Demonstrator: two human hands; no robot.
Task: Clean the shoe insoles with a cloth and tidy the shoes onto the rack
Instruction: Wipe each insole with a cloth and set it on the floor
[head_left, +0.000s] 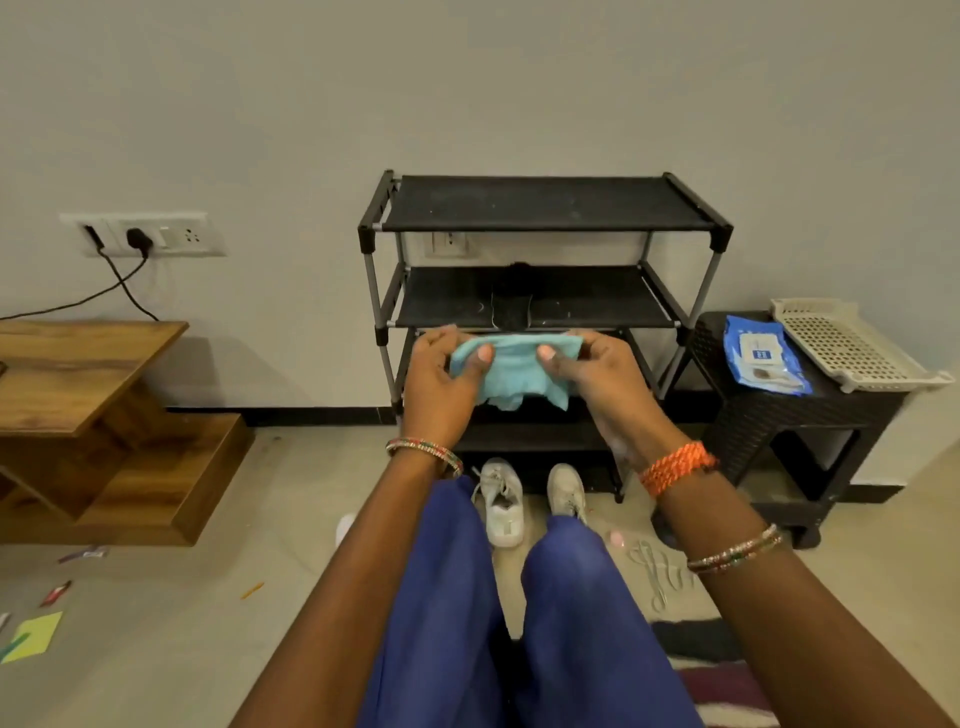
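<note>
Head view: we hold the cloth (514, 369) up in front of the rack (545, 205), both hands on it, so we judge the step in hand as readying or folding the cloth, ahead of or between insole wipes. Left hand (441, 384) pinches the cloth's left edge, thumb on the near face, fingers curled behind. Right hand (597, 379) pinches the right edge the same way, thumb pressed on the front. Both grips are closed on fabric, nothing else in either hand. Cloth hangs bunched between the hands, lower edge ragged and loose, not stretched flat. Two shoes (501, 501) sit on the floor just before the rack's bottom shelf, between and beyond our knees, toes toward the rack, not yet racked. A dark flat thing (511, 306) lies on the middle shelf, maybe an insole, too dark to be sure. Top shelf holds nothing we can make out. Next move, as we judge it: gather the cloth into one hand to free the other, then reach down for a shoe or its insole; that means letting go with one side without dropping the cloth. Stool (779, 410) at right carries a wipes pack (761, 358) and a tray (852, 348).
</note>
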